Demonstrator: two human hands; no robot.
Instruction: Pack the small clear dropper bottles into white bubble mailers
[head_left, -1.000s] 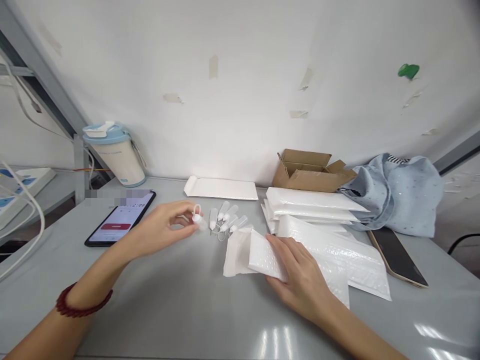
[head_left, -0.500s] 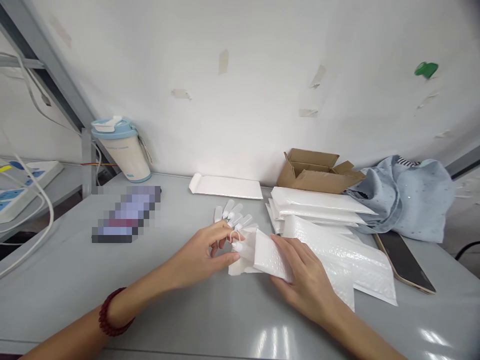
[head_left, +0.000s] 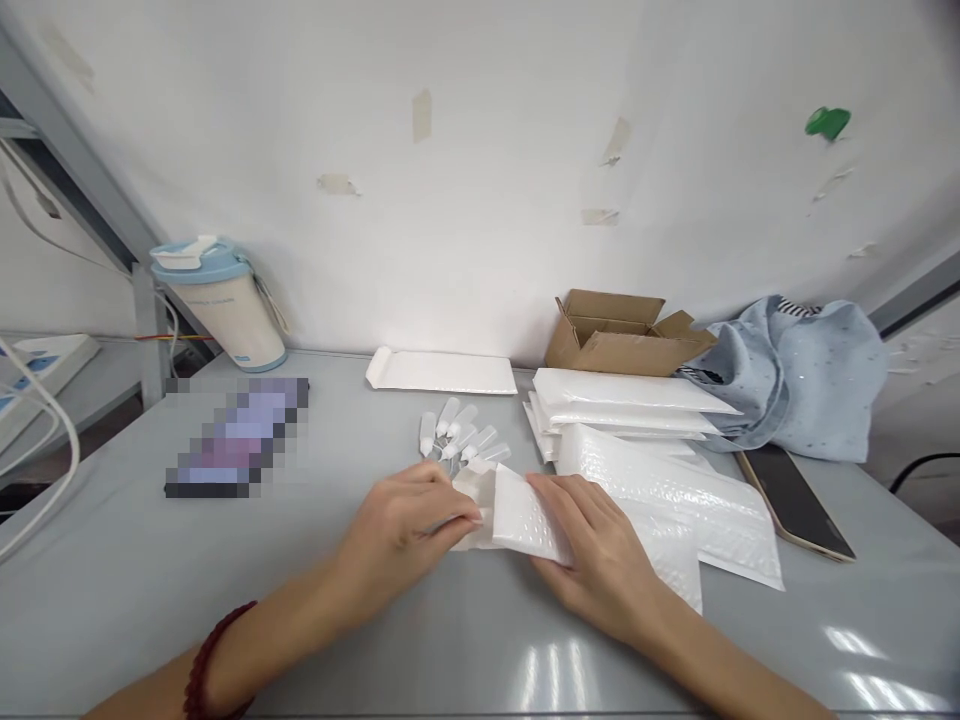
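Observation:
A small white bubble mailer [head_left: 529,515] is tilted over the front middle of the table, its open mouth facing left. My right hand [head_left: 600,555] is closed around its right part, thumb below and fingers on top. At the mouth, beside the unfolded flap [head_left: 472,541], my left hand [head_left: 412,520] is pinched closed; what its fingertips hold is hidden. Just behind that hand lie several small clear plastic bottles with white caps [head_left: 457,432], bunched in a fan.
More white bubble mailers [head_left: 637,390] are stacked at right, with a single mailer [head_left: 442,371] against the wall. Around them are an open cardboard box [head_left: 630,350], a blue cloth bag [head_left: 825,380], a phone [head_left: 799,505], a blurred phone-like device [head_left: 240,435] and a tumbler [head_left: 232,315].
The small white bottle with a loop, seen in my left fingers at the mailer's mouth, is now out of sight. My left fingers have closed into a pinch there. The whole view has shifted slightly.

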